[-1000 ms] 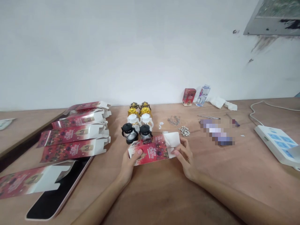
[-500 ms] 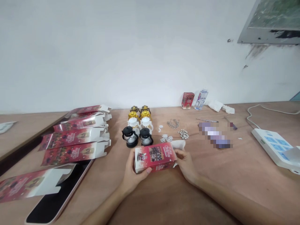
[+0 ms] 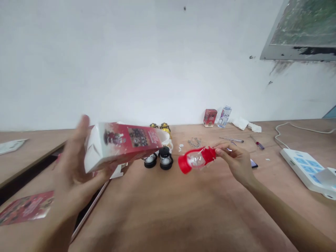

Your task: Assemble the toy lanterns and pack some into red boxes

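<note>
Between your hands, two black toy lanterns (image 3: 160, 159) stand on the wooden surface (image 3: 183, 210), with gold ones (image 3: 164, 126) half hidden behind the carton. Farther back near the wall sit a small red box (image 3: 210, 117), a water bottle (image 3: 224, 116) and a crumpled tissue (image 3: 245, 123); a screwdriver (image 3: 256, 142) and a chain (image 3: 194, 142) lie closer in. A white power strip (image 3: 304, 167) lies at the right edge, its cable running back. At the left a dark phone (image 3: 86, 206) and a flattened red carton (image 3: 26, 209) lie low beside your forearm.

Your left hand (image 3: 76, 175) grips a red and white carton (image 3: 123, 144), raised off the surface and lying roughly level, its open end toward the lanterns. Your right hand (image 3: 236, 161) pinches the top of a red toy lantern (image 3: 196, 160), held on its side just above the surface, a short way apart from the carton's mouth.

The near middle of the surface lies bare.
</note>
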### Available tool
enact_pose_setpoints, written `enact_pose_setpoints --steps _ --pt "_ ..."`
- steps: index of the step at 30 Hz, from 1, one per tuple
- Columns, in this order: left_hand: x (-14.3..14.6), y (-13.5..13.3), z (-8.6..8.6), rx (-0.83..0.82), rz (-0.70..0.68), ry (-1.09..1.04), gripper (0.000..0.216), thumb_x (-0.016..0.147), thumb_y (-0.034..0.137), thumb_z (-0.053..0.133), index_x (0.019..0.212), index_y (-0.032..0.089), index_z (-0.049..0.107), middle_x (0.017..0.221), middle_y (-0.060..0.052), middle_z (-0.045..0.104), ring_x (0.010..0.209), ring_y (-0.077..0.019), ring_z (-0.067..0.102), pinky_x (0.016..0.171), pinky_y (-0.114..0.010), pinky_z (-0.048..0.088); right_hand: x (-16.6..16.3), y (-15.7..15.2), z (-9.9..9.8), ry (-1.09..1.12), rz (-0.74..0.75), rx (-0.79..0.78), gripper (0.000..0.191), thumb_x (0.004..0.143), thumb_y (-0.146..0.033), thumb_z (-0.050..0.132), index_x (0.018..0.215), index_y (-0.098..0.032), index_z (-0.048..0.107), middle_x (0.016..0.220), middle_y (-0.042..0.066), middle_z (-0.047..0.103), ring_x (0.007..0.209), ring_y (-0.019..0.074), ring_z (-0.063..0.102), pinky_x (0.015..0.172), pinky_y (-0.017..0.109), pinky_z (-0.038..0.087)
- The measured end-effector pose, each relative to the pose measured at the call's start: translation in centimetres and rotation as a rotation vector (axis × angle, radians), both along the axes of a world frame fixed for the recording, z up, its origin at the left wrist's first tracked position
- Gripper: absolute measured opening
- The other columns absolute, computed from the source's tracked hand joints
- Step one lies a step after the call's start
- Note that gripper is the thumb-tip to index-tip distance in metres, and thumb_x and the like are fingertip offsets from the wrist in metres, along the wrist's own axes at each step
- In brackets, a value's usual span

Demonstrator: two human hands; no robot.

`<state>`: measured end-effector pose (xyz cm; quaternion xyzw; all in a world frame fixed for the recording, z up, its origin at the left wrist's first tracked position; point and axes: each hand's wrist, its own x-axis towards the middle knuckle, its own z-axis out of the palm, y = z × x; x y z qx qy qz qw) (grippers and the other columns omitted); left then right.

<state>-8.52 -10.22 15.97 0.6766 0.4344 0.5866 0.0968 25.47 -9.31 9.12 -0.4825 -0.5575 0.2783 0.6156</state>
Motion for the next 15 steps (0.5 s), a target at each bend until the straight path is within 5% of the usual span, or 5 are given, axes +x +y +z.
enact_pose_setpoints --steps 4,7,12,15 --pt "1.2 0.3 2.9 0.231 0.002 0.285 0.108 0.058 0.039 0.077 0.145 0.024 0.015 0.117 -0.007 0.053 0.098 -0.0235 0.053 0.079 -0.035 0.047 -1.8 -1.5 2.1 -0.488 0.193 -0.075 0.016 0.083 -0.036 0.055 0.074 -0.026 0.065 0.083 0.002 0.068 0.074 0.0188 0.062 0.066 0.032 0.05" --pt "3.0 1.2 3.8 0.314 0.033 0.609 0.078 0.066 0.037 0.071 0.134 0.02 0.036 0.111 -0.009 0.053 0.099 -0.0261 0.05 0.083 -0.041 0.042 -3.5 -2.0 3.0 -0.696 0.295 -0.162 0.019 0.086 -0.026 0.048 0.073 -0.023 0.062 0.081 0.001 0.069 0.073 0.0167 0.062 0.069 0.03 0.048" --pt "5.3 3.0 3.1 0.363 0.127 0.763 0.053 0.07 0.035 0.067 0.116 0.018 0.045 0.108 -0.012 0.053 0.102 -0.0301 0.049 0.082 -0.043 0.038 -4.1 -2.0 3.9 -0.855 0.361 -0.209 0.019 0.088 -0.022 0.046 0.078 -0.022 0.062 0.083 0.0 0.068 0.073 0.0163 0.062 0.066 0.029 0.046" --pt "6.3 4.0 1.9 0.336 0.127 0.768 0.054 0.072 0.034 0.065 0.118 0.019 0.041 0.121 -0.015 0.051 0.114 -0.0321 0.046 0.09 -0.046 0.034 -4.5 -1.8 4.7 -0.861 0.235 -0.086 0.014 0.088 -0.028 0.049 0.09 -0.023 0.062 0.095 0.003 0.067 0.082 0.0189 0.062 0.073 0.033 0.046"
